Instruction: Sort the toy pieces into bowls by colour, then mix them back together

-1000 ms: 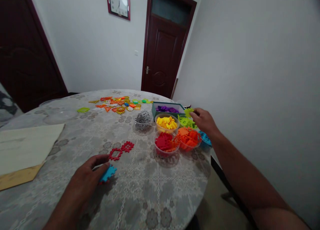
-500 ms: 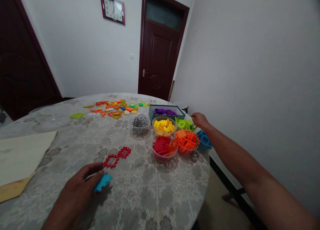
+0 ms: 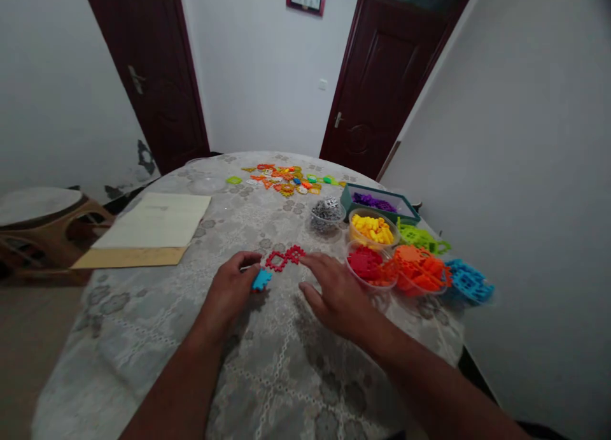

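My left hand [image 3: 236, 277] grips a light-blue interlocking plastic building piece [image 3: 261, 279] with toothed edges; a bit of red shows along its underside. Just beyond it, two red toothed plastic squares [image 3: 276, 260] lie joined corner to corner on the tablecloth. My right hand [image 3: 334, 290] is open over the cloth, thumb and fingers apart, its fingertips close to the farther red square. Whether they touch it I cannot tell. Beside that hand stands a clear bowl of red pieces [image 3: 366, 263].
At the right are bowls of orange [image 3: 420, 268], blue [image 3: 468, 282], green [image 3: 420, 237], yellow [image 3: 373, 228] and grey pieces [image 3: 326, 211], plus a green box [image 3: 347, 204] of purple ones. Loose mixed pieces [image 3: 289, 179] lie at the back. Paper [image 3: 153, 218] lies left; a stool [image 3: 48, 227] stands beyond.
My right hand has come back from the far-right bowls to beside the red squares. The left hand keeps the blue piece. The view has turned left and down.
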The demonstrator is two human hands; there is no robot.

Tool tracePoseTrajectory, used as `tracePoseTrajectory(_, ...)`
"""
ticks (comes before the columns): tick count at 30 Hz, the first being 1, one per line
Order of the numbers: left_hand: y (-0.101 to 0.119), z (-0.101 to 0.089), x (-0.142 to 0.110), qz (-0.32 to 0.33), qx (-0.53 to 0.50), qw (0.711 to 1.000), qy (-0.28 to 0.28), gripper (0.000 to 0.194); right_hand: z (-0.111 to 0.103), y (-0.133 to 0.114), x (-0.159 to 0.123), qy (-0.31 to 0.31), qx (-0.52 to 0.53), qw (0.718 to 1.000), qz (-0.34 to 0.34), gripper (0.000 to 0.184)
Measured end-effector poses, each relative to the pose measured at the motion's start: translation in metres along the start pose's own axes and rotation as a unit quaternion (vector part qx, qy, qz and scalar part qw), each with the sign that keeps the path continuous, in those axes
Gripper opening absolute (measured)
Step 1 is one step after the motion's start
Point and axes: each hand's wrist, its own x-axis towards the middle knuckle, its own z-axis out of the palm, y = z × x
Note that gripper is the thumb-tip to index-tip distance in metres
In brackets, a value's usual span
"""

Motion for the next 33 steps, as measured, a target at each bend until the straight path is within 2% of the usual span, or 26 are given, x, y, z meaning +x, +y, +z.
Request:
tracePoseTrajectory(3, -0.006, -0.002, 0.003, -0.001, -0.034, 0.999, 0.007, 0.035, 0.052, 0.014, 0.032, -0.03, -0.074, 0.994, 0.068, 0.063)
tracePoseTrajectory(5, -0.01, -0.002, 0.005, -0.003, -0.067, 0.998, 0.013, 0.036, 0.072, 0.024, 0.05, -0.05, -0.119, 0.985, 0.111, 0.067)
tracePoseTrajectory(7, -0.013, -0.003, 0.007, -0.009, -0.106, 0.994, 0.02, 0.036, 0.083, 0.03, 0.061, -0.071, -0.146, 0.978, 0.13, 0.06)
tracePoseTrajectory(12, -0.018, -0.003, 0.011, -0.012, -0.166, 0.986, 0.026, 0.038, 0.086, 0.036, 0.056, -0.077, -0.145, 0.981, 0.105, 0.039)
tracePoseTrajectory(16, -0.018, -0.003, 0.009, -0.017, -0.155, 0.988, 0.009, 0.039, 0.087, 0.048, 0.04, -0.038, -0.083, 0.993, 0.07, 0.034)
tracePoseTrajectory(20, -0.019, 0.0, 0.008, -0.016, -0.104, 0.993, -0.051, 0.04, 0.091, 0.06, 0.028, 0.04, 0.02, 0.998, 0.047, 0.04)
tracePoseTrajectory(22, -0.02, 0.002, 0.009, -0.009, -0.058, 0.995, -0.084, 0.039, 0.092, 0.062, 0.025, 0.058, 0.068, 0.995, 0.035, 0.042)
tracePoseTrajectory(27, -0.021, 0.009, 0.008, 0.034, 0.029, 0.988, -0.145, 0.025, 0.087, 0.06, 0.024, 0.024, 0.156, 0.987, -0.033, 0.044)
tracePoseTrajectory(30, -0.025, 0.008, 0.009, 0.024, 0.013, 0.992, -0.119, 0.024, 0.083, 0.064, 0.025, 0.028, 0.174, 0.983, -0.048, 0.042)
tracePoseTrajectory(33, -0.033, 0.003, 0.017, 0.008, -0.039, 0.998, -0.042, 0.031, 0.086, 0.073, 0.026, 0.053, 0.103, 0.993, -0.038, 0.044)
